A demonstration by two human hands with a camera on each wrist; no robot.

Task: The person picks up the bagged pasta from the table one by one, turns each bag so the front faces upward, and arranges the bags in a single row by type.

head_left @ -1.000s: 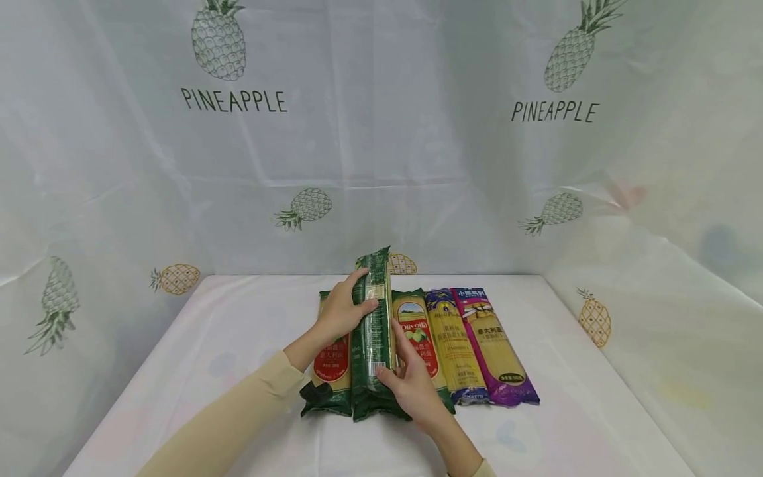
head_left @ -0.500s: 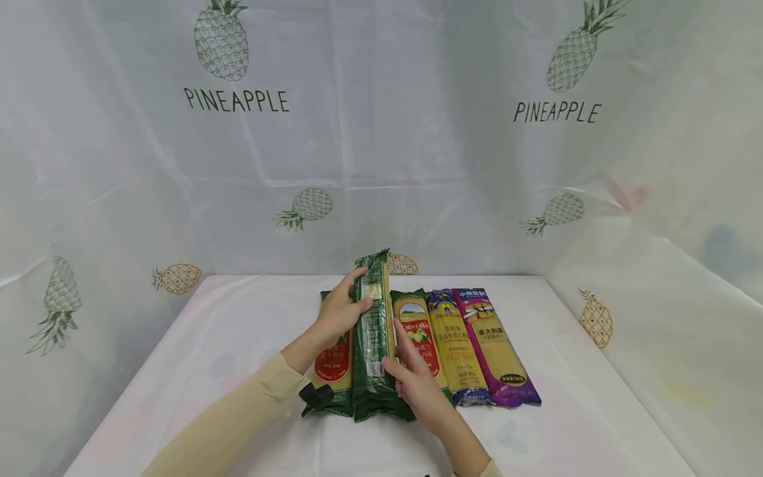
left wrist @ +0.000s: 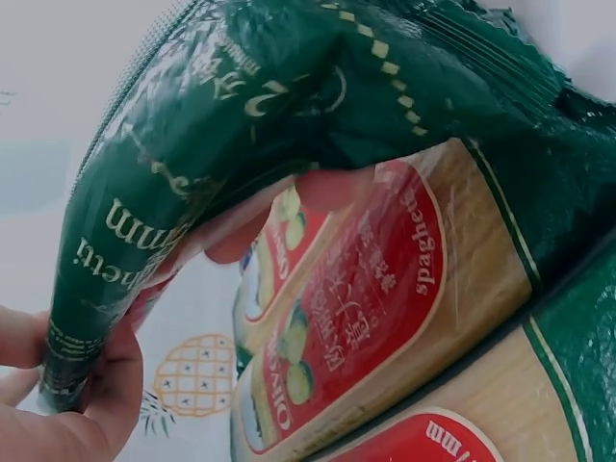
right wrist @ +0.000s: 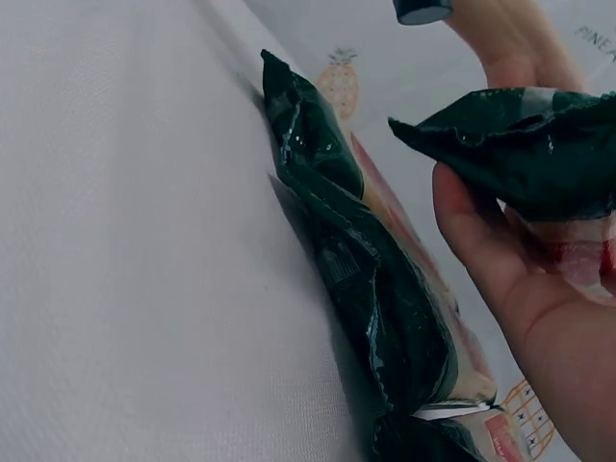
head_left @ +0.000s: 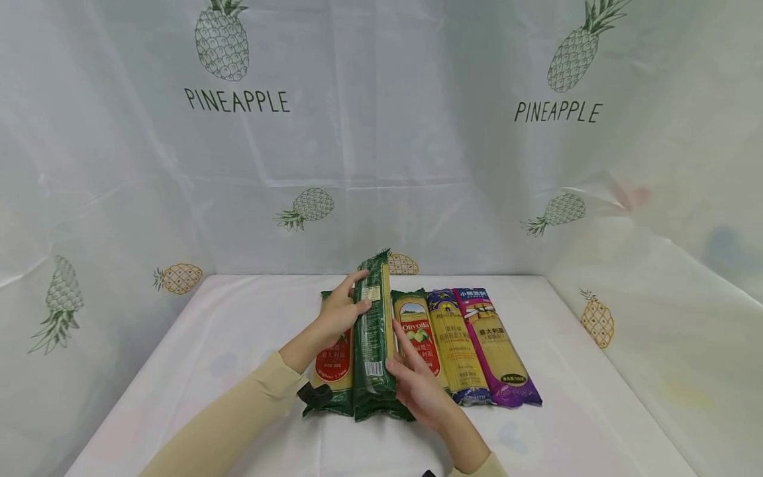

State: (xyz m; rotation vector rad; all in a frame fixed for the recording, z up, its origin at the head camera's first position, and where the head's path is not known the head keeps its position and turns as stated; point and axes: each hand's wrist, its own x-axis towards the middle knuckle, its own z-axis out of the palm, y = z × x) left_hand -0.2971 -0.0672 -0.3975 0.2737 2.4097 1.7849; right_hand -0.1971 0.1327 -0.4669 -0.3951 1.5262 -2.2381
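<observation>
A green spaghetti packet point(head_left: 372, 331) is held tilted above the other packets, its barcode side showing in the head view. My left hand point(head_left: 340, 315) grips its left edge near the upper end, thumb across the face. Lower down, my right hand point(head_left: 420, 387) holds the right edge; in the right wrist view its fingers point(right wrist: 481, 231) support the packet's underside. Beneath lie green-ended Olivoilà spaghetti packets: one at the left point(head_left: 334, 364), one at the right point(head_left: 420, 331), and a green end point(head_left: 381, 409) directly under the held one, mostly hidden by it.
Right of these lie a yellow-and-blue spaghetti packet point(head_left: 459, 351) and a purple pasta packet point(head_left: 497, 344), side by side. A white cloth covers the table point(head_left: 238, 397). Pineapple-printed curtains point(head_left: 381, 132) hang behind and at both sides.
The held packet has turned slightly about its length, and its upper end has dipped a little. My right hand has shifted slightly right along its edge. The lying packets stay put.
</observation>
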